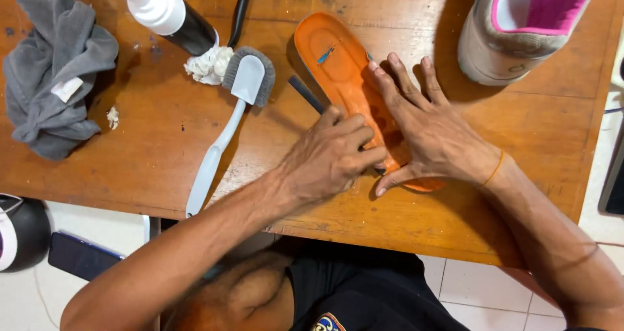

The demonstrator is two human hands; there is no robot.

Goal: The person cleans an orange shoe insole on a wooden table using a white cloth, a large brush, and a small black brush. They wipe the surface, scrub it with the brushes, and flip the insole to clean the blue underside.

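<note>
An orange shoe insole lies on the wooden table, its far end pointing away from me. My right hand lies flat on the insole's near half with fingers spread, pressing it down. My left hand is closed around a thin dark tool whose flat end pokes out along the insole's left edge. The near end of the insole is hidden under both hands.
A grey long-handled brush lies left of the insole, beside a white wad and a dark spray bottle. A crumpled grey cloth sits far left. A grey and pink shoe stands at the back right.
</note>
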